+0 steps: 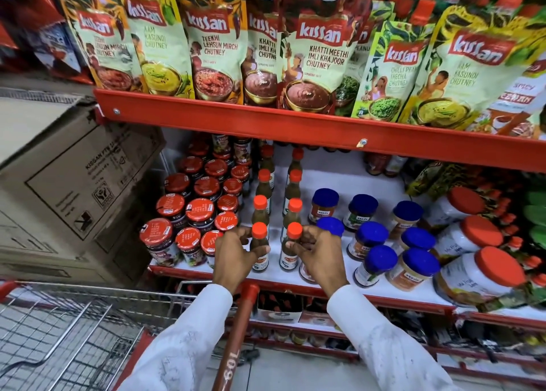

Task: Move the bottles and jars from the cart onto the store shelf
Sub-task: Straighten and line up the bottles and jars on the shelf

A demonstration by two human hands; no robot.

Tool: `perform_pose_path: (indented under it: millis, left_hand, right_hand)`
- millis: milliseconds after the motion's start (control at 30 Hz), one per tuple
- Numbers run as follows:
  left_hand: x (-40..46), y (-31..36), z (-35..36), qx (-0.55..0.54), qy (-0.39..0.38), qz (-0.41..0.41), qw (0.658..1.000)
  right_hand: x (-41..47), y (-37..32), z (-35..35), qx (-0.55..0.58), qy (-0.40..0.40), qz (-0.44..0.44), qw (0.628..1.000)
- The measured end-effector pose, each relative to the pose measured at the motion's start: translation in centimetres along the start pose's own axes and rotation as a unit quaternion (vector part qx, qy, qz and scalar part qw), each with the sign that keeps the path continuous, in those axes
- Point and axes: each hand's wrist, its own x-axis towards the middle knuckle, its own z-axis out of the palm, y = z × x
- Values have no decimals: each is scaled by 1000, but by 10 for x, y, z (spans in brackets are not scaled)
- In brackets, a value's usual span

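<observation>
Two rows of small dark sauce bottles with orange-red caps run back along the white shelf [334, 183]. My left hand [233, 253] is closed around the front bottle of the left row [259, 237]. My right hand [320, 251] grips the front bottle of the right row [291, 243]. Both bottles stand upright at the shelf's front edge. More bottles of the same kind [261, 206] stand behind them. The wire cart [68, 331] with its red handle [236, 328] sits below at the lower left; its visible part holds nothing.
Red-lidded jam jars [195, 213] crowd the shelf to the left of the bottles, blue-lidded jars [372, 237] to the right, and big orange-lidded tubs [484, 269] farther right. Chutney pouches [319, 48] fill the red shelf above. A cardboard box [74, 183] stands at the left.
</observation>
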Motion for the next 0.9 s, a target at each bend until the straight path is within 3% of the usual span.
perform_pose_path:
  millis: [333, 900]
  left_hand:
    - [-4, 5, 5, -17, 26, 22, 999]
    - [-3, 6, 5, -12, 5, 27, 1000]
  right_hand:
    - [-5, 5, 9, 22, 6, 0, 1000]
    - [-5, 5, 8, 13, 11, -6, 1000]
